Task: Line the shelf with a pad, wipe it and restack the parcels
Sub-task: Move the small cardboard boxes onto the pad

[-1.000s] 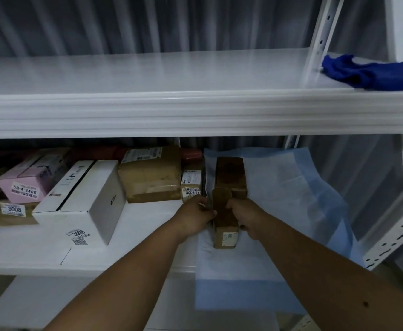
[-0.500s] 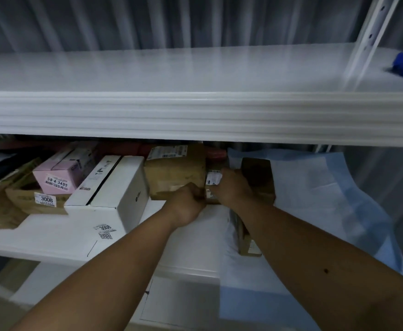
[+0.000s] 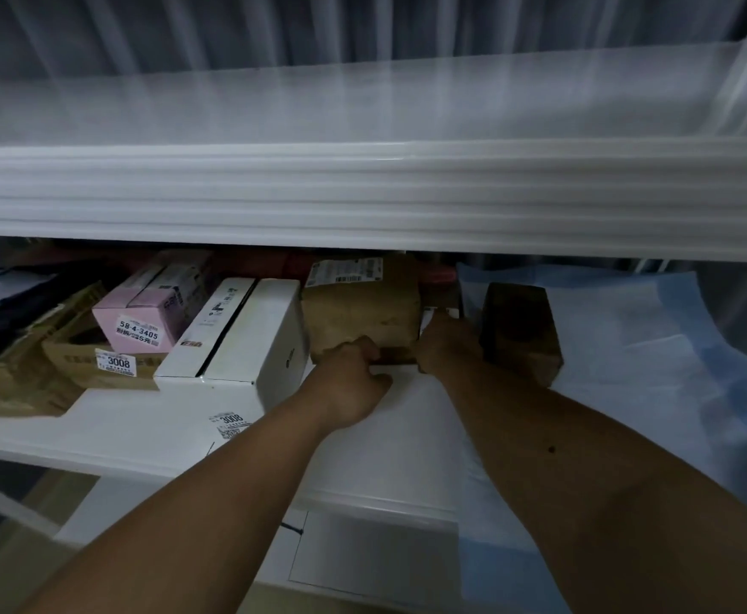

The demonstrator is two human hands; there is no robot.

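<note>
My left hand [image 3: 354,374] and right hand [image 3: 445,343] grip the brown parcel [image 3: 360,310] left of the pad [image 3: 655,347], ready to shift it over.

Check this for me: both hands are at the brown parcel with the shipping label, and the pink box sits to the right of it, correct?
Not quite. In the head view the pink box sits left of the brown parcel, beyond the white box. Both hands, left hand and right hand, are at it.
</note>
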